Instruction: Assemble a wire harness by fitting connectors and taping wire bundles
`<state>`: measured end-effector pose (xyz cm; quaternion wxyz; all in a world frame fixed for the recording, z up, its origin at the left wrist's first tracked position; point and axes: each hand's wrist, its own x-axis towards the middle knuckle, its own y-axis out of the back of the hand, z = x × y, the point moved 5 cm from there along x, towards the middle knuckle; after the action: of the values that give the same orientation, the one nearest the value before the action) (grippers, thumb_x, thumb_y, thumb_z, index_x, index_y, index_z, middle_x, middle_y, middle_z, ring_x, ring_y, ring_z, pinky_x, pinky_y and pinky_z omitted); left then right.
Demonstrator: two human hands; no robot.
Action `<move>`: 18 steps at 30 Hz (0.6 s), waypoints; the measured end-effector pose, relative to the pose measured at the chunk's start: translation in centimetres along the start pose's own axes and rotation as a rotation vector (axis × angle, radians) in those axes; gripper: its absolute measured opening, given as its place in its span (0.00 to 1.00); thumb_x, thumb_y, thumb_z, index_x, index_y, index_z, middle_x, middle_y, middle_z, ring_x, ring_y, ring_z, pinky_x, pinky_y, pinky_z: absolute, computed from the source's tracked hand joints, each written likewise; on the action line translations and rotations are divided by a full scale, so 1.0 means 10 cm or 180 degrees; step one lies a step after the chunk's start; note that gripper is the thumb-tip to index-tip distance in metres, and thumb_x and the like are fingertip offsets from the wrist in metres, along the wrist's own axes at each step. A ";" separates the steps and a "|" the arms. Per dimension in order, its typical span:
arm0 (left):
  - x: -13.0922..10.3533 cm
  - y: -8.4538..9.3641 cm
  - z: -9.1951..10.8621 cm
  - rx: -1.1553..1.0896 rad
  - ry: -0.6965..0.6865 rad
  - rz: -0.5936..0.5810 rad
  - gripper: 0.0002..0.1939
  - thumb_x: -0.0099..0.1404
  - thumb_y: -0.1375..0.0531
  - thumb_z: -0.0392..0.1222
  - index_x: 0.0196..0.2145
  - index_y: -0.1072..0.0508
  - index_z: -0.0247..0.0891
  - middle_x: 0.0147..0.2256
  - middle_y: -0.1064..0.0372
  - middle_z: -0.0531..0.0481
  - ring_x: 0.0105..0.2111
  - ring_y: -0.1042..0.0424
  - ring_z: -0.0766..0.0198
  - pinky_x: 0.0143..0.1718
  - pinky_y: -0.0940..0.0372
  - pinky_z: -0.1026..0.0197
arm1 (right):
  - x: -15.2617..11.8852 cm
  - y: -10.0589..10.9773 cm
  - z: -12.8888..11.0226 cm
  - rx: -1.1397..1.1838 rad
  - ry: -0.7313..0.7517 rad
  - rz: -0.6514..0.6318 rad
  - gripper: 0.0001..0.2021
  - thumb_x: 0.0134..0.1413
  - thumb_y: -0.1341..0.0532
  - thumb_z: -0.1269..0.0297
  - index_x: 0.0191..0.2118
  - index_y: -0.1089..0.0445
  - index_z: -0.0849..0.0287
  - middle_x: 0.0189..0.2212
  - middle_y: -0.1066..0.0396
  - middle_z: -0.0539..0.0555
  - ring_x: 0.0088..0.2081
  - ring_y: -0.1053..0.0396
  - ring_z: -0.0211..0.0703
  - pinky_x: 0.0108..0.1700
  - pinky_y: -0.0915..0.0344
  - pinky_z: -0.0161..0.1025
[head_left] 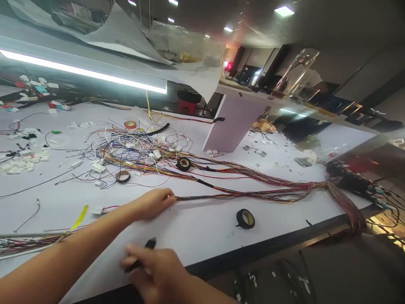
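Note:
My left hand is closed on the near strand of a wire bundle that runs right across the white table. Lower down, my right hand, blurred, has its fingers wrapped round a black pen-like object. A black tape roll lies near the table's front edge. Two more rolls, a black one and a brown-black one, rest beside the tangled wires with white connectors.
A white upright panel stands behind the wires. Loose white connectors lie at the left, below a lit tube lamp. Thick wires hang over the table's right edge. A person's hand shows beyond the panel.

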<state>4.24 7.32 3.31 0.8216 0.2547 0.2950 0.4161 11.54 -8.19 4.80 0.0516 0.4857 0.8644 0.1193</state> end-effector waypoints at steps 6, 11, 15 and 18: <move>-0.86 0.16 -0.13 0.0873 -0.0505 0.1278 0.18 0.68 0.50 0.44 0.51 0.29 0.42 0.51 0.32 0.41 0.51 0.34 0.52 0.52 0.40 0.50 | 0.12 0.35 0.12 0.1904 -0.0149 0.0656 0.35 0.58 0.40 0.51 0.67 0.57 0.47 0.58 0.36 0.59 0.53 0.31 0.48 0.48 0.30 0.48; -1.44 0.07 -0.19 -0.0908 -0.0270 0.1226 0.26 0.66 0.45 0.51 0.60 0.40 0.48 0.54 0.34 0.44 0.45 0.31 0.56 0.40 0.33 0.57 | 0.23 0.18 -0.15 0.1465 0.0187 0.0036 0.31 0.62 0.44 0.53 0.67 0.58 0.40 0.63 0.42 0.56 0.57 0.34 0.49 0.50 0.31 0.50; -1.71 -0.02 -0.39 -0.2292 0.0181 0.1217 0.32 0.58 0.37 0.53 0.59 0.38 0.46 0.48 0.30 0.43 0.45 0.31 0.54 0.42 0.34 0.54 | 0.32 -0.15 -0.26 0.0677 0.0246 -0.0514 0.29 0.64 0.47 0.56 0.67 0.58 0.38 0.63 0.42 0.54 0.50 0.29 0.45 0.48 0.29 0.45; -1.96 -0.13 -0.54 -0.3470 0.0379 0.0813 0.25 0.57 0.36 0.53 0.49 0.29 0.37 0.37 0.26 0.45 0.37 0.27 0.56 0.40 0.35 0.56 | 0.40 -0.46 -0.27 0.0182 0.0214 -0.0897 0.30 0.62 0.46 0.61 0.67 0.56 0.44 0.48 0.27 0.53 0.37 0.25 0.41 0.40 0.28 0.40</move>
<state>-8.21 -8.73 4.06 0.7594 -0.1969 0.0500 0.6181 5.05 -7.51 6.31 0.0249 0.3566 0.9283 0.1025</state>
